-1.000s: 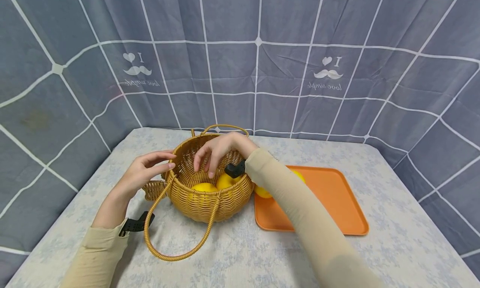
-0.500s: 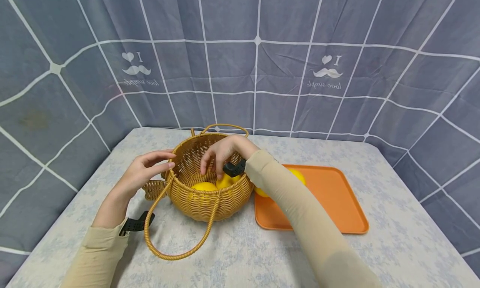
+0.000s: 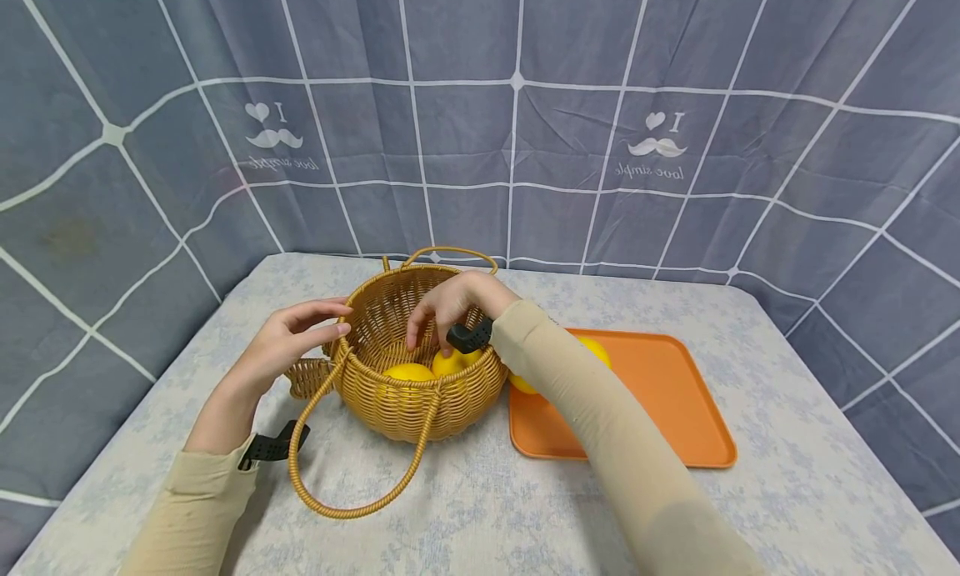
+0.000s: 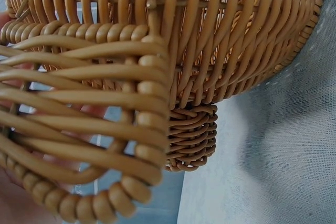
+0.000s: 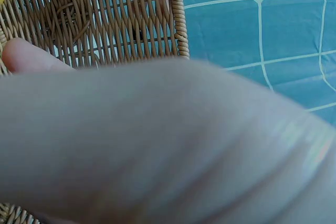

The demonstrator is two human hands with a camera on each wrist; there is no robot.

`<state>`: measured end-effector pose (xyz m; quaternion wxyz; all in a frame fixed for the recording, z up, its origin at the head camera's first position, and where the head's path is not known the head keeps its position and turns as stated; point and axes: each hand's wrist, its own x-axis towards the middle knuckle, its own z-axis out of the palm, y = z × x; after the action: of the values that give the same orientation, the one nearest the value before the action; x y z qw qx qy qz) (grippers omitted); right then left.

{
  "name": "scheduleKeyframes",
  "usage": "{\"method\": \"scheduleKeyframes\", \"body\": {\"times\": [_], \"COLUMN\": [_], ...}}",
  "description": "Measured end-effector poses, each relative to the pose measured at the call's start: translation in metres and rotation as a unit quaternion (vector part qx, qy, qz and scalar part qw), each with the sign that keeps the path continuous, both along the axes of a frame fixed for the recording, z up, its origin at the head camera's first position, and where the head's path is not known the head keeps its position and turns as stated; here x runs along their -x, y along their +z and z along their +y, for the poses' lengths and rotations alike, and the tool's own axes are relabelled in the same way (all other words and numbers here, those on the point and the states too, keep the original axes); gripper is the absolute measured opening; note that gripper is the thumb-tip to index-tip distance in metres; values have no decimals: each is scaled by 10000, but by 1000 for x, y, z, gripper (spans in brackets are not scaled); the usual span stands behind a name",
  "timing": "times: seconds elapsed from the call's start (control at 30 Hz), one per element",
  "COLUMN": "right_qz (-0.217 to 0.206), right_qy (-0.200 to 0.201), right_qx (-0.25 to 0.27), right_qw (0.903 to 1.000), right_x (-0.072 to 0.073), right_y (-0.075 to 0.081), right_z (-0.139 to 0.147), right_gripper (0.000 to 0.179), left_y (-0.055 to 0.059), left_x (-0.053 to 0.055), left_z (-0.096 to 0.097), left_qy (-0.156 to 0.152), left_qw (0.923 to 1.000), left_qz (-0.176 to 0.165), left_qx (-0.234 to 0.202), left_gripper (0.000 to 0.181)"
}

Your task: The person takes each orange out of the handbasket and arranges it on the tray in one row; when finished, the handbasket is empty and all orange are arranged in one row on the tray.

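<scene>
A round wicker basket [image 3: 408, 409] with two looped handles holds two smooth yellow fruits, one on the left [image 3: 407, 373] and one on the right [image 3: 453, 363]. My left hand [image 3: 281, 343] lies at the basket's left side, straight fingertips and thumb touching the rim. In the left wrist view a woven flap [image 4: 105, 114] covers much of that hand. My right hand [image 3: 446, 305] reaches down inside over the right fruit, fingers loosely bent, thumb tip at the fruit's top and index finger apart from it. In the right wrist view the hand's blurred back hides that fruit.
Right of the basket lies an orange tray [image 3: 652, 393] with more yellow fruit [image 3: 597, 351] partly behind the right sleeve. One basket handle [image 3: 352, 513] hangs out over the pale patterned tablecloth [image 3: 480, 509]. A grey-blue grid curtain [image 3: 465, 134] encloses the table.
My right hand has shifted a little to the right inside the basket, its fingertips moving towards the right fruit. The left hand, basket and tray stay where they were.
</scene>
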<state>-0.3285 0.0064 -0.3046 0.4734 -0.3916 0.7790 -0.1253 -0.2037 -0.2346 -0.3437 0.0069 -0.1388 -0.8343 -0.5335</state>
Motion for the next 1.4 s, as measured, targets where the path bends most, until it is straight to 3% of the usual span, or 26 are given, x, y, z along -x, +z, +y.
{"method": "scheduleKeyframes", "body": {"times": [0.27,0.5,0.83,0.97,1.4], "right_qz": [-174,-458,-833,-1134,-1448], "right_qy": [-199,-72,430,244,35], "right_qx": [-285,27,640,623,342], "right_qw": [9992,9989,9935,9913,9889], "right_x": [0,1,4,3,2], "right_y": [-3,-5,-5,-4,-5], "right_z": [2,4,8,9,8], "right_gripper": [43,48,56,60,56], "left_y": [0,1,1,2,1], "left_x": [-1,0,-1,-1,-2], "left_z": [0,0,0,1,1], "left_qy": [8,53,68,65,27], "left_qw": [10000,10000,10000,10000,10000], "left_qz": [15,17,47,36,33], "left_qx": [14,26,52,60,14], "left_gripper": [44,43,42,43,43]}}
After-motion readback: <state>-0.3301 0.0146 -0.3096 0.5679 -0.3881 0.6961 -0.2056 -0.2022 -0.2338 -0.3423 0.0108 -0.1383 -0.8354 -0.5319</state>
